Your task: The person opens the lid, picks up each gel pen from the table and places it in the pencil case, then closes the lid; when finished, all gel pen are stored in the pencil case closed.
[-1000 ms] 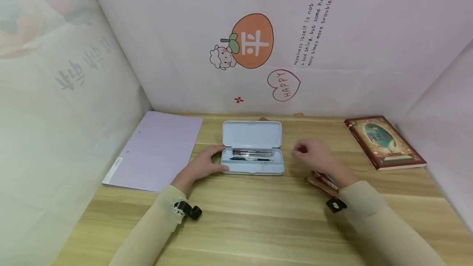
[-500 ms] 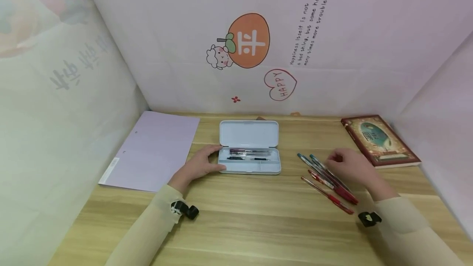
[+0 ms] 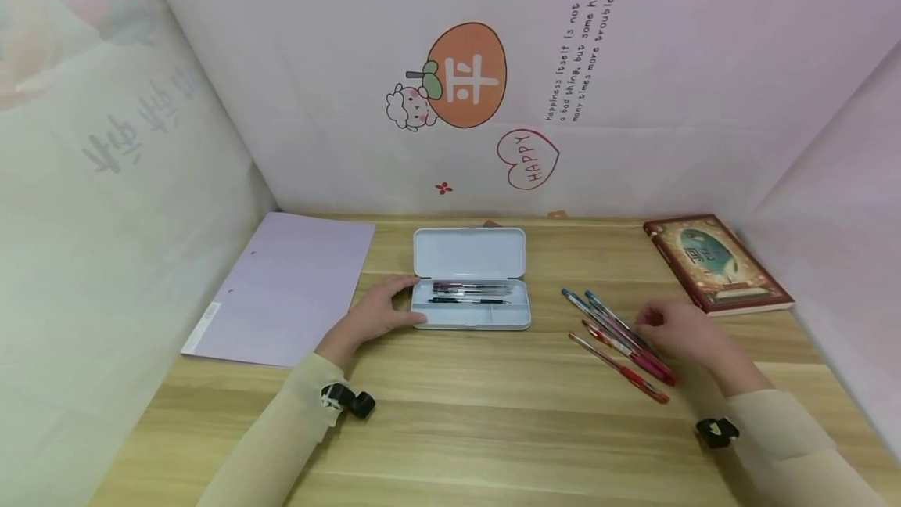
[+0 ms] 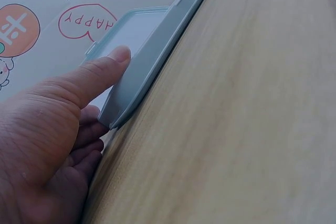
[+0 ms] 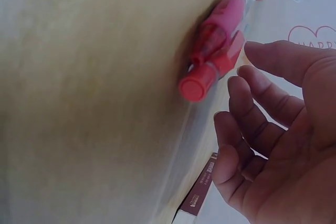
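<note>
My left hand [image 3: 376, 311] holds the left end of an open white pencil case [image 3: 469, 254]. In the left wrist view its thumb [image 4: 107, 72] lies on the case's front wall, and the other fingers are behind the end. Several pens [image 3: 470, 300] lie in the case's back compartment. To the right, my right hand [image 3: 686, 331] is beside a loose bunch of pens, with blue, red and pink parts. In the right wrist view its fingers are loosely bent, the thumb tip close to a red-ended pen [image 5: 226, 19], with nothing between them. A red pen [image 3: 619, 368] lies nearest the front.
A lilac folder [image 3: 296, 280] lies at the left, against the wall. A thick brown-edged book [image 3: 718, 260] lies at the back right. The wooden table [image 3: 457, 413] is bounded by a printed cloth wall [image 3: 317, 100] at the back and cloth walls on both sides.
My right hand has moved right, away from the case, to the loose pens, uncovering them. The left hand stays at the case's end. The whole head view has shifted slightly.
</note>
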Demonstrator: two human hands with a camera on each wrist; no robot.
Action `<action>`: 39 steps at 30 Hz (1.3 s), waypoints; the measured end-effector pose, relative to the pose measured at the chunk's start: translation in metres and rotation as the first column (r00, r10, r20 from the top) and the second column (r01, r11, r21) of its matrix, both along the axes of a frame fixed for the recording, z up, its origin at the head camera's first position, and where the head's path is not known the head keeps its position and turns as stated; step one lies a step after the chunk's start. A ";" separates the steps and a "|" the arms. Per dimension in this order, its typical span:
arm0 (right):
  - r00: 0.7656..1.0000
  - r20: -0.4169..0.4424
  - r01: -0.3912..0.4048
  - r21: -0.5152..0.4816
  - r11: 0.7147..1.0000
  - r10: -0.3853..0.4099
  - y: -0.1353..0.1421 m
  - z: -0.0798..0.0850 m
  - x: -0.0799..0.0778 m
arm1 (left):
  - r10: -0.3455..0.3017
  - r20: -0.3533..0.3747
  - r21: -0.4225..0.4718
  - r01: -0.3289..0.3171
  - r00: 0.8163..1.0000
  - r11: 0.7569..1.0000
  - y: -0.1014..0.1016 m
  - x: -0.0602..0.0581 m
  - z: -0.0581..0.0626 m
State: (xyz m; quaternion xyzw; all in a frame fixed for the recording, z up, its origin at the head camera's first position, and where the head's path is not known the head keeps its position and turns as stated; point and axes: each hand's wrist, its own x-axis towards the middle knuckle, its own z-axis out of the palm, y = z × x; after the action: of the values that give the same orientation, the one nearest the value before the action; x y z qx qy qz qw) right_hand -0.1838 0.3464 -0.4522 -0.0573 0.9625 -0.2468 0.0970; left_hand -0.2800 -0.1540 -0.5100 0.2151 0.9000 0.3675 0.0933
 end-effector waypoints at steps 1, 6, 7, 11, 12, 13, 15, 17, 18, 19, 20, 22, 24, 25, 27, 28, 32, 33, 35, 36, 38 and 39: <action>1.000 0.002 -0.002 0.007 1.000 0.002 0.000 -0.001 0.000 | 0.000 -0.001 0.001 0.000 1.000 1.000 0.000 0.000 0.000; 1.000 -0.002 -0.022 0.037 0.999 0.023 0.001 -0.002 -0.001 | -0.004 -0.011 -0.001 0.004 1.000 1.000 0.000 -0.001 -0.001; 1.000 0.000 -0.027 0.039 0.999 0.027 0.001 -0.002 -0.001 | -0.005 -0.011 -0.004 0.005 1.000 1.000 0.000 -0.001 -0.002; 1.000 0.008 -0.025 0.068 0.997 0.024 0.000 -0.002 -0.001 | -0.005 -0.008 -0.005 0.005 1.000 1.000 -0.001 -0.001 -0.001; 1.000 0.014 -0.023 0.071 0.997 0.022 -0.001 -0.002 -0.001 | -0.005 -0.006 -0.005 0.005 1.000 1.000 -0.001 -0.001 -0.001; 1.000 0.020 -0.024 0.071 0.997 0.022 -0.001 -0.002 -0.001 | -0.006 -0.006 -0.005 0.006 1.000 1.000 -0.001 -0.001 -0.001; 0.999 0.030 -0.018 0.079 0.997 0.016 -0.002 -0.003 -0.001 | -0.005 -0.005 -0.006 0.005 1.000 1.000 -0.001 -0.001 0.000; 0.999 0.039 -0.017 0.084 0.996 0.014 -0.002 -0.003 -0.001 | -0.005 -0.005 -0.008 0.005 1.000 1.000 -0.001 -0.001 0.000; 0.999 0.045 -0.013 0.084 0.996 0.009 -0.003 -0.004 -0.002 | -0.004 -0.007 -0.010 0.004 1.000 1.000 -0.001 -0.001 0.000; 0.999 0.051 -0.010 0.086 0.996 0.006 -0.003 -0.005 -0.002 | -0.003 -0.007 -0.010 0.003 1.000 1.000 -0.001 -0.001 0.001; 0.998 0.055 -0.007 0.091 0.996 0.002 -0.004 -0.007 -0.002 | -0.002 -0.008 -0.010 0.002 1.000 1.000 -0.001 -0.001 0.001; 0.998 0.057 -0.002 0.098 0.995 -0.004 -0.005 -0.009 -0.003 | -0.003 -0.011 -0.010 0.002 1.000 1.000 -0.001 -0.001 0.000; 0.998 0.057 0.005 0.106 0.994 -0.011 -0.005 -0.011 -0.004 | -0.004 -0.014 -0.007 0.004 1.000 1.000 -0.001 -0.001 0.000; 0.999 0.052 0.000 0.110 0.994 -0.006 -0.005 -0.011 -0.004 | -0.006 -0.015 -0.006 0.006 1.000 1.000 -0.001 -0.001 -0.001; 0.999 0.042 -0.005 0.113 0.994 0.001 -0.004 -0.012 -0.005 | -0.008 -0.018 -0.008 0.008 1.000 1.000 -0.001 -0.001 -0.002; 0.999 0.037 -0.006 0.114 0.993 0.002 -0.004 -0.012 -0.005 | -0.009 -0.018 -0.007 0.008 1.000 1.000 -0.001 -0.001 -0.002; 0.999 0.035 -0.010 0.104 0.994 0.006 -0.003 -0.012 -0.006 | -0.005 -0.019 -0.005 0.005 1.000 1.000 -0.001 0.000 -0.001; 0.999 0.035 -0.009 0.102 0.995 0.006 -0.004 -0.012 -0.006 | -0.004 -0.018 -0.005 0.004 1.000 1.000 -0.001 0.000 -0.001; 1.000 0.031 -0.010 0.100 0.995 0.007 -0.004 -0.011 -0.006 | -0.002 -0.017 -0.007 0.002 1.000 1.000 -0.001 -0.001 -0.002; 1.000 0.027 -0.010 0.100 0.995 0.007 -0.004 -0.011 -0.006 | -0.002 -0.016 -0.008 0.002 1.000 1.000 -0.001 -0.001 -0.002; 1.000 0.021 -0.007 0.093 0.996 0.005 -0.005 -0.011 -0.007 | -0.002 -0.014 -0.009 0.002 1.000 1.000 -0.001 -0.001 -0.002; 1.000 0.022 -0.006 0.086 0.996 0.004 -0.005 -0.011 -0.007 | -0.001 -0.013 -0.009 0.001 1.000 1.000 -0.001 -0.002 -0.003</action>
State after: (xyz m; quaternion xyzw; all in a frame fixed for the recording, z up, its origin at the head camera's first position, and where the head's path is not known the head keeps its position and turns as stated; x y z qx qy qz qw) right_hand -0.1905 0.3414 -0.4635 -0.0530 0.9710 -0.2055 0.1104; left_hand -0.2819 -0.1551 -0.5129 0.2175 0.9021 0.3620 0.0888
